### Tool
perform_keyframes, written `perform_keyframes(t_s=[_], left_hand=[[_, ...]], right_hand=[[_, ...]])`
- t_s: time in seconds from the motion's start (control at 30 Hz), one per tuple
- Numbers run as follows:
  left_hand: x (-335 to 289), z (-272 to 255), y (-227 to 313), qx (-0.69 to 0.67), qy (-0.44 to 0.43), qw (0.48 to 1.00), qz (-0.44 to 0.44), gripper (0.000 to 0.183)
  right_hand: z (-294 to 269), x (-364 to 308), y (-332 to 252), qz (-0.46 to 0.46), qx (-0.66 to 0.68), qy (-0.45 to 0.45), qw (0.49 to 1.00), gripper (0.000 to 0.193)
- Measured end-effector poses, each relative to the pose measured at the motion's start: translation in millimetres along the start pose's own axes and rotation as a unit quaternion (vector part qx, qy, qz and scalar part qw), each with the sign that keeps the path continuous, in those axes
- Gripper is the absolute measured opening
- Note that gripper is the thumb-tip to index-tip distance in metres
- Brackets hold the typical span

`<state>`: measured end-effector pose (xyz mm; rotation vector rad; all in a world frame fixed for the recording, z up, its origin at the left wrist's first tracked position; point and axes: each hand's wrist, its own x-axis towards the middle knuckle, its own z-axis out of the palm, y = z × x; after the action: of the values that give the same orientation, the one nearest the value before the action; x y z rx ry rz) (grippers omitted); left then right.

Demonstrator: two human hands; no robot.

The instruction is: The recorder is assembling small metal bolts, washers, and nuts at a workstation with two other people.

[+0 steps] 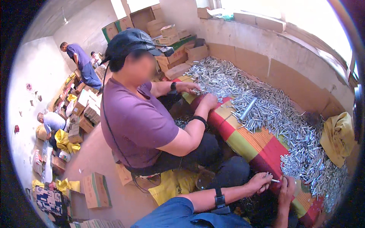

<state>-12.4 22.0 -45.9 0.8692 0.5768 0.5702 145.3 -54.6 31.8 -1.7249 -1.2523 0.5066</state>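
Note:
My left hand (260, 183) is closed, its fingers pinching a slim silver bolt (275, 181) that points toward my right hand. Close to the bolt's end is my right hand (287, 190), fingers curled together; whatever they hold is too small to make out. Both hands are above the near edge of a checkered cloth (266, 154) in red, green and orange. A small heap of nuts (289, 164) lies just beyond them. Behind it spreads a large pile of silver bolts (304, 152).
A co-worker in a purple shirt (140, 117) sits to my left, hands at the same pile. A metal tube (248, 109) lies on the bolts. At the right is a yellow cloth sack (337, 138). Cardboard boxes (97, 190) stand on the floor; other people work farther back.

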Motion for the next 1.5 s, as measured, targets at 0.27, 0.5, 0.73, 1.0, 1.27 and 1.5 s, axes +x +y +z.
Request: perform_keyframes(t_s=[0.27, 0.5, 0.73, 1.0, 1.27, 1.5], left_hand=[[-1.4, -1.8, 5.2, -0.009, -0.013, 1.000, 0.006, 0.036], [-5.5, -1.3, 7.2, -0.027, -0.006, 1.000, -0.001, 0.035], [0.7, 4.1, -1.4, -0.013, -0.008, 0.999, -0.049, 0.026], [-13.5, 4.9, 39.4, -0.027, 0.042, 0.997, -0.050, 0.024], [-10.0, 14.6, 30.4, -0.017, 0.024, 0.996, -0.082, 0.030], [-12.1, 11.1, 27.9, -0.024, 0.012, 0.997, -0.077, 0.029]], right_hand=[[7.1, 53.3, 53.3, -0.163, -0.277, 0.032, 0.946, 0.015], [-4.1, 39.8, 42.8, -0.103, -0.370, 0.013, 0.923, 0.017], [-37.3, 28.4, 73.3, -0.117, -0.362, -0.024, 0.924, 0.021], [-33.2, 41.2, 55.6, -0.050, -0.225, 0.031, 0.973, 0.021], [-29.2, -2.2, -0.1, 0.159, 0.257, -0.078, 0.950, 0.016], [-19.0, -7.6, 5.0, 0.004, 0.109, -0.079, 0.991, 0.011]])
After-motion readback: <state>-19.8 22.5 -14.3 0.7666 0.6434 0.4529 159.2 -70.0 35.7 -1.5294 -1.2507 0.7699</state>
